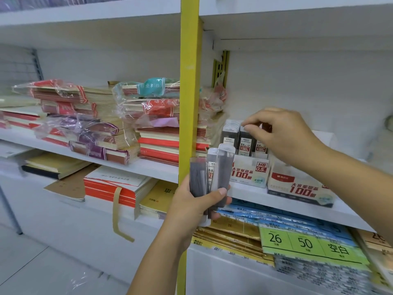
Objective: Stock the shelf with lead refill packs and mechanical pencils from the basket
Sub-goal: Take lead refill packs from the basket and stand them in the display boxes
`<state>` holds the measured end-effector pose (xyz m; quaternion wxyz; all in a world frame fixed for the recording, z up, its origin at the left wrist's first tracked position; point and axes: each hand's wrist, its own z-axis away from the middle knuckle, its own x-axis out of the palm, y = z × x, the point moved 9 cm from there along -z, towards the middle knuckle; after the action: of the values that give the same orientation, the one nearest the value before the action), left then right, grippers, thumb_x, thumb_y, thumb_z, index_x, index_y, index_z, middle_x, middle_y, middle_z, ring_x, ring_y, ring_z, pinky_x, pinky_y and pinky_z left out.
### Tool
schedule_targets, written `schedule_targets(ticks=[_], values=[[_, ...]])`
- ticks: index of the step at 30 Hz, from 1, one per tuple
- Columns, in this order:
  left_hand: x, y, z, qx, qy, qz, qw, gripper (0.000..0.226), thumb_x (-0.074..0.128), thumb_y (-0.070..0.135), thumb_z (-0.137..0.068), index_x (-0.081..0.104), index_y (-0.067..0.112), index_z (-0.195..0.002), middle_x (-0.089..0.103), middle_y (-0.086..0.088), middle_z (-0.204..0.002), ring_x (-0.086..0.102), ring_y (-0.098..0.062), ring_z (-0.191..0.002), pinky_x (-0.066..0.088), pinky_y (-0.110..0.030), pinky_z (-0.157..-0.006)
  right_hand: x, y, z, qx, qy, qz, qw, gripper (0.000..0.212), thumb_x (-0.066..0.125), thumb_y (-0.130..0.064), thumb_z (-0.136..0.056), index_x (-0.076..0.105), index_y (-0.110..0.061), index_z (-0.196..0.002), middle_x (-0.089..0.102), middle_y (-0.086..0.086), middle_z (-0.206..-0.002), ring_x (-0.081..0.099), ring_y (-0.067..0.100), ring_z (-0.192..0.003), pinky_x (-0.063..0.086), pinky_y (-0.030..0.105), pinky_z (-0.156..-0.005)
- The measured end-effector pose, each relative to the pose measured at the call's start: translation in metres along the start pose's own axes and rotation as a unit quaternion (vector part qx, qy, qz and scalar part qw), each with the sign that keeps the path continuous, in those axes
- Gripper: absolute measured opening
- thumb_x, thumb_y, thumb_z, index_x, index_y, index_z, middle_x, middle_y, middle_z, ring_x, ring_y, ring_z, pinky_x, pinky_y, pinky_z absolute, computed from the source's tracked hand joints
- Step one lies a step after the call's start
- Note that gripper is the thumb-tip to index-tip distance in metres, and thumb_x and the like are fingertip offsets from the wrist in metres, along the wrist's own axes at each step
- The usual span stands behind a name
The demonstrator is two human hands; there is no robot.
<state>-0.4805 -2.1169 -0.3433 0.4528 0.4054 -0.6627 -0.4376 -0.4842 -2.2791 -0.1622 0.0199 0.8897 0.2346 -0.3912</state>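
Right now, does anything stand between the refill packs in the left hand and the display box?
Only the right hand, pinching a pack standing in the display box. The lead refill packs in the left hand otherwise have open space.

Grey lead refill packs [244, 143] upright in display box [248, 173]; held packs [222, 167] fanned.

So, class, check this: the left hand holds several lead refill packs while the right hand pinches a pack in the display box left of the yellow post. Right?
Not quite: the head view shows the display box right of the yellow post, not left. The rest stands: the left hand holds several lead refill packs while the right hand pinches a pack in that box.
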Motion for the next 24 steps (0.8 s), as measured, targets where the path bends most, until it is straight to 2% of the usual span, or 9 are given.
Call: schedule_targets(ticks=[2,4,6,9,11,15,18,21,24], values=[[0.006,0.003,0.002,0.002,-0.014,-0.001,1.000,0.050,0.083,0.022,-0.080,0.055,0.030,-0.120,0.078,0.004,-0.100,0.077,-0.021,-0.093,0.057,-0.024,-0.058,0.009,-0.012,0.014,0.030,-0.054,-0.151,0.987,0.017,0.062,-0.037,-0.087,0.068,-0.038,-0.103,0.069,-0.023,-0.082,0.063,-0.004,-0.073,0.046,0.007,-0.062],[0.011,0.005,0.004,0.003,-0.024,0.002,1.000,0.049,0.083,0.021,-0.080,0.055,0.028,-0.120,0.078,0.002,-0.101,0.077,-0.022,-0.093,0.057,-0.023,-0.058,0.028,-0.018,0.027,0.072,-0.124,-0.252,0.957,0.023,0.067,-0.035,-0.087,0.065,-0.036,-0.110,0.072,-0.015,-0.080,0.067,0.006,-0.059,0.051,0.015,-0.053],[0.015,0.006,0.007,0.003,-0.030,0.005,1.000,0.050,0.083,0.021,-0.079,0.055,0.028,-0.120,0.077,0.001,-0.103,0.077,-0.022,-0.093,0.056,-0.023,-0.058,0.039,-0.019,0.033,0.099,-0.151,-0.293,0.939,0.022,0.068,-0.026,-0.089,0.064,-0.031,-0.110,0.073,-0.001,-0.075,0.068,0.020,-0.057,0.056,0.028,-0.054],[0.018,0.007,0.010,0.002,-0.043,0.011,0.999,0.058,0.084,0.031,-0.071,0.055,0.028,-0.121,0.077,0.001,-0.106,0.076,-0.022,-0.097,0.057,-0.023,-0.059,0.041,-0.012,0.037,0.128,-0.142,-0.350,0.917,0.016,0.065,-0.014,-0.091,0.064,-0.023,-0.104,0.072,0.003,-0.077,0.069,0.024,-0.061,0.058,0.037,-0.062],[0.017,0.008,0.011,-0.002,-0.044,0.013,0.999,0.062,0.084,0.037,-0.069,0.055,0.028,-0.123,0.076,0.002,-0.109,0.075,-0.022,-0.100,0.058,-0.023,-0.061,0.040,-0.011,0.040,0.126,-0.147,-0.364,0.911,0.012,0.063,-0.018,-0.092,0.062,-0.024,-0.103,0.072,0.007,-0.080,0.070,0.025,-0.067,0.058,0.036,-0.065],[0.011,0.008,0.011,-0.006,-0.037,0.014,0.999,0.071,0.086,0.047,-0.062,0.056,0.030,-0.124,0.075,0.002,-0.110,0.075,-0.022,-0.101,0.058,-0.024,-0.060,0.034,-0.006,0.042,0.124,-0.123,-0.342,0.923,0.013,0.063,-0.034,-0.090,0.059,-0.024,-0.097,0.072,0.001,-0.079,0.069,0.017,-0.067,0.056,0.024,-0.062],[0.007,0.007,0.011,-0.011,-0.031,0.013,0.999,0.064,0.083,0.042,-0.067,0.056,0.030,-0.124,0.076,0.002,-0.110,0.075,-0.022,-0.100,0.058,-0.024,-0.060,0.032,-0.002,0.041,0.140,-0.118,-0.327,0.927,0.003,0.057,-0.022,-0.094,0.058,-0.023,-0.097,0.073,-0.004,-0.091,0.070,0.012,-0.075,0.054,0.027,-0.068],[-0.001,0.004,0.009,-0.010,-0.002,-0.006,1.000,0.056,0.082,0.033,-0.073,0.057,0.030,-0.123,0.077,0.003,-0.102,0.076,-0.019,-0.093,0.057,-0.024,-0.060,0.032,-0.002,0.042,0.139,-0.136,-0.315,0.929,0.020,0.057,-0.013,-0.094,0.057,-0.027,-0.108,0.071,-0.014,-0.103,0.068,0.005,-0.092,0.056,0.027,-0.076],[-0.006,0.002,0.006,-0.004,0.020,-0.017,1.000,0.042,0.078,0.020,-0.085,0.059,0.026,-0.122,0.078,0.001,-0.097,0.076,-0.018,-0.090,0.057,-0.024,-0.059,0.030,-0.003,0.042,0.154,-0.123,-0.372,0.907,0.029,0.066,-0.014,-0.090,0.056,-0.023,-0.116,0.074,-0.008,-0.102,0.071,0.007,-0.089,0.057,0.021,-0.068]])
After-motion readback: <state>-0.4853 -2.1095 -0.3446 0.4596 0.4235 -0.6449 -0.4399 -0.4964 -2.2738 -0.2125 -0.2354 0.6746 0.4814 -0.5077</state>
